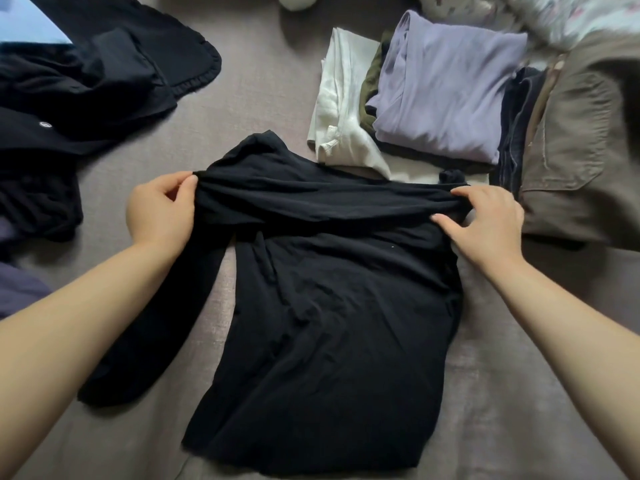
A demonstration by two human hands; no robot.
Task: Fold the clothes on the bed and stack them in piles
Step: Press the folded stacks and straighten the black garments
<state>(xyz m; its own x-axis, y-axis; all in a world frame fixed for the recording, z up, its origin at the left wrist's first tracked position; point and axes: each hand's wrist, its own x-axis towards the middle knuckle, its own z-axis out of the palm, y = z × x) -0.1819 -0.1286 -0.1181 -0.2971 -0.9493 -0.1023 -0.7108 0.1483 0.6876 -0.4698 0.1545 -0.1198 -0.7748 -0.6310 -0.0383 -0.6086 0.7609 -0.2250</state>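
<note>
Hands first: your left hand [161,211] pinches the black shirt [332,306] at one shoulder, your right hand [485,220] pinches the other. Shirt's flat on the bed [263,98], folded piles [446,98] just behind.

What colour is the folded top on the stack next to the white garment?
Pale lavender, clearest in the head view.

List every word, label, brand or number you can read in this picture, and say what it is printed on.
No readable text anywhere.
Small round white emblem on the black garment at left: too small to read.
Small tab on the folded white garment: blank or too blurred to tell.
</note>
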